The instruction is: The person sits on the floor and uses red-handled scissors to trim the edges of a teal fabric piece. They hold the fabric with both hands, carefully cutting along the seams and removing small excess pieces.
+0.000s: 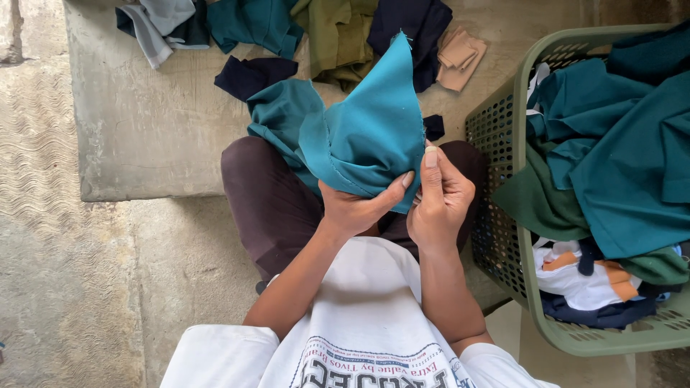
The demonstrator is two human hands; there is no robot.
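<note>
The teal cloth is held up over the person's lap, pinched at its near edge by both hands and rising to a point toward the far side. Nearest of all is the white shirt with print on its chest, and both bare forearms reach up from it. The left hand grips the cloth's lower edge from below, its fingers clamped on the fabric with the thumb pressing on the front. The right hand sits just beside it on the right, its fingers curled and its thumb flat against the same edge, so both hands are closed on the cloth. Under the cloth are knees in dark brown trousers. To the right stands a green laundry basket with holes in its wall, heaped with teal, green, white and dark clothes. Further off, on a concrete slab, lie scattered pieces of cloth in grey, teal, olive, navy and tan.
</note>
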